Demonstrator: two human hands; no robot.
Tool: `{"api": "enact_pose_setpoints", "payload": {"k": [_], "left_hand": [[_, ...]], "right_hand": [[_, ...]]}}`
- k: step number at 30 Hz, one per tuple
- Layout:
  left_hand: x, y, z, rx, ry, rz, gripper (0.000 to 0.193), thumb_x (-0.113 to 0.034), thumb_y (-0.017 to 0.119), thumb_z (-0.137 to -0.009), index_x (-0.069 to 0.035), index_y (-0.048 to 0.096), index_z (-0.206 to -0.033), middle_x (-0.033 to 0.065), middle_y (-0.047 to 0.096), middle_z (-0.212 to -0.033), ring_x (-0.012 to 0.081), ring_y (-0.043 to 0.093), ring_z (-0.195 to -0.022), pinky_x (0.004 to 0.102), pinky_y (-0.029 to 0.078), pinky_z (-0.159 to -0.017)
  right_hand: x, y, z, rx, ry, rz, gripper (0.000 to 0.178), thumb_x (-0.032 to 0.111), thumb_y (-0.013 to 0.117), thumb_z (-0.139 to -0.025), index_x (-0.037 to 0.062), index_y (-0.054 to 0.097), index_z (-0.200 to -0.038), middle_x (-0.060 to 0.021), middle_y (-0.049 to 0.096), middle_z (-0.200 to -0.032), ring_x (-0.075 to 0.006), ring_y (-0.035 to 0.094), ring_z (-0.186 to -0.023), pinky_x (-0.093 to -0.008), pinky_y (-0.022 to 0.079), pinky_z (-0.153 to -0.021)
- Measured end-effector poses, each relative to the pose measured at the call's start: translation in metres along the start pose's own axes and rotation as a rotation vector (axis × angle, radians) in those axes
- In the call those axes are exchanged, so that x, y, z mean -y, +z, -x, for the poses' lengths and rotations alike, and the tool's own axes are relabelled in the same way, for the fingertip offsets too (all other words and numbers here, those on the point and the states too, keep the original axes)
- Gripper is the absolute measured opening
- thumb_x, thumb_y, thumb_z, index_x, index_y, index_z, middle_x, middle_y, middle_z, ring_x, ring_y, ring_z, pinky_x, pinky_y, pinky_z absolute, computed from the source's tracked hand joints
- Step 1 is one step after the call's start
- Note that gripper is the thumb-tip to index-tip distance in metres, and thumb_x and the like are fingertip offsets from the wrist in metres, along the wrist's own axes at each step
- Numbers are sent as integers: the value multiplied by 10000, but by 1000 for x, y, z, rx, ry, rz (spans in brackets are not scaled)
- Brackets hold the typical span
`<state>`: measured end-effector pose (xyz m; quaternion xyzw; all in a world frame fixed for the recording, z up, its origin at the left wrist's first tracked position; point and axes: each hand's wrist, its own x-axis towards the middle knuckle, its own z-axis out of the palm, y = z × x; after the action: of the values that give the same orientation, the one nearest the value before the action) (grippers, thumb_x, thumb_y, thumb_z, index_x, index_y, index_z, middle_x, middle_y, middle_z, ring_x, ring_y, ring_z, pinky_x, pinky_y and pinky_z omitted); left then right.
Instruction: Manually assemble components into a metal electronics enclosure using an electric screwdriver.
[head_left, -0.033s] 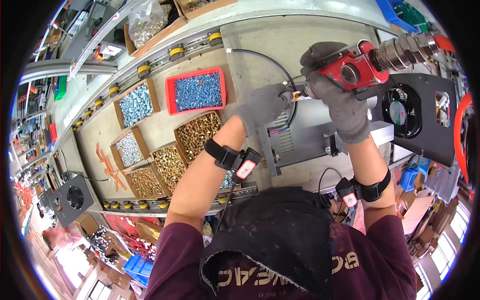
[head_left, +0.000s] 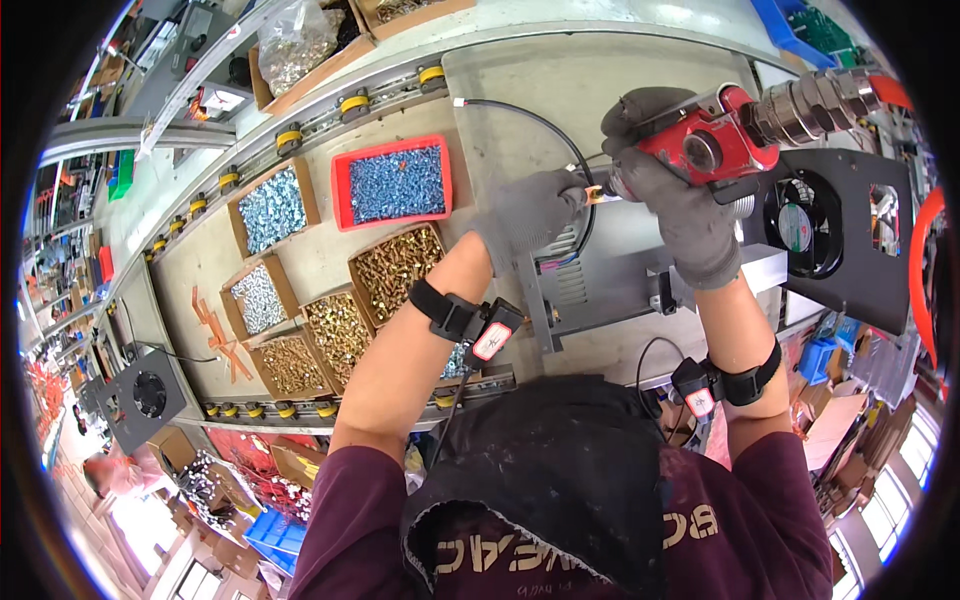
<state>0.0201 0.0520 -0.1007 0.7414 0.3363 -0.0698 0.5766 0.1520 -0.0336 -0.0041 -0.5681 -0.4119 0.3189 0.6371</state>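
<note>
Red tool [head_left: 715,142], right hand [head_left: 690,215] clasping it, is pointing left at a brass-coloured piece [head_left: 594,193] the left hand [head_left: 540,208] is pinching, any slip risking snagging the black cable [head_left: 561,135]!

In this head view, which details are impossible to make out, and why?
Head view:
Red tool: grip mostly covered by the right hand.
Left hand: cuff blurred.
Brass-coloured piece beside it: too small to identify.
Red hose: cut off by the right rim.
Blue fasteners: too small, heaped, uncountable.
</note>
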Motion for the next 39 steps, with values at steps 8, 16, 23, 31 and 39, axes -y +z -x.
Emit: {"api": "enact_pose_setpoints", "payload": {"k": [8,16,23,31,39], "left_hand": [[10,7,-4,-19,-22,61,319,-266,458,-945,-86,663,-1112,80,699,-848,226,660,-802,348,489,-791],[12,4,-5,-6,-35,20,294,-242,465,-954,-98,676,-1100,54,698,-822,193,660,-799,311,495,-760],[4,5,6,-65,-84,68,269,-270,500,-938,-153,684,-1095,68,694,-838,226,659,-834,346,497,-787],[32,7,50,-714,253,-202,274,-248,628,-876,-161,669,-1133,144,648,-1000,308,626,-927,403,492,-841],[177,85,205,-501,-650,-368,221,-234,654,-846,-157,649,-1053,144,627,-1066,358,649,-904,463,517,-774]], "right_hand": [[-10,11,-1,-5,-116,75,269,-53,655,-782,33,596,-1031,-48,665,-915,-112,629,-824,-276,542,-723],[-12,8,0,-7,-41,34,215,-39,669,-763,28,621,-961,-46,674,-880,-113,640,-811,-274,546,-728],[-17,16,0,6,-63,142,239,-31,671,-768,21,622,-996,-56,677,-918,-123,641,-834,-277,544,-741],[-18,4,8,-1,-67,226,232,-45,668,-794,11,646,-1018,-53,675,-950,-124,634,-839,-283,542,-743],[-22,-3,10,98,-39,159,279,41,586,-872,-6,594,-1147,-117,662,-1050,-196,657,-907,-333,568,-734]]}}
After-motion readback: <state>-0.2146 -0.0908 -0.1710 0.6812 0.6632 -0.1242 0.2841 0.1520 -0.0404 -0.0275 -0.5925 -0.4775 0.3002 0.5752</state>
